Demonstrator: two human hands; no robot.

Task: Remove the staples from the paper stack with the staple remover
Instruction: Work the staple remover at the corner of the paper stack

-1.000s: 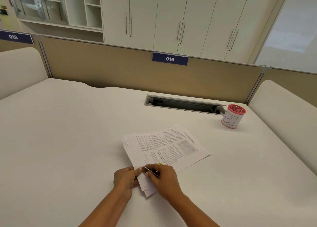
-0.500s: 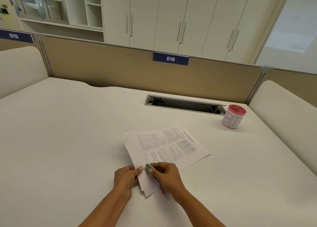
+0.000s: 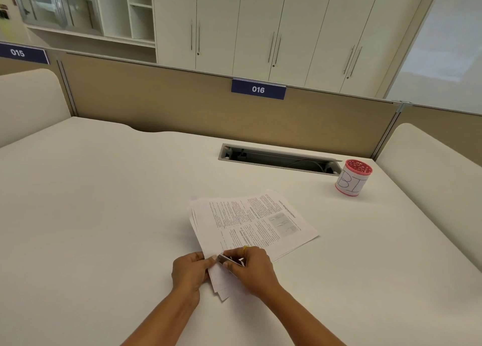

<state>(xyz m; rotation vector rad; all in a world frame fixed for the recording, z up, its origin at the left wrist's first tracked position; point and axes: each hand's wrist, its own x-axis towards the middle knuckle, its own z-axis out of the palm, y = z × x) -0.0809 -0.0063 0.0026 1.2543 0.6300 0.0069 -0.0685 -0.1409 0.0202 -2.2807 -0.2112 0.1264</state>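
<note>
Tearing looks the likeliest slip: right hand (image 3: 254, 270) pinches the staple remover (image 3: 230, 261) at the paper stack (image 3: 250, 225)'s near corner, left hand (image 3: 190, 272) pinching the sheets; a hard pull could rip them.

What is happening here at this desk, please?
A person works on a paper stack that lies on the white desk. The left hand pins down the near corner of the sheets, while the right hand presses a metal staple remover against that corner. The staple itself is too small to see. A red cup stands apart, far right.
</note>
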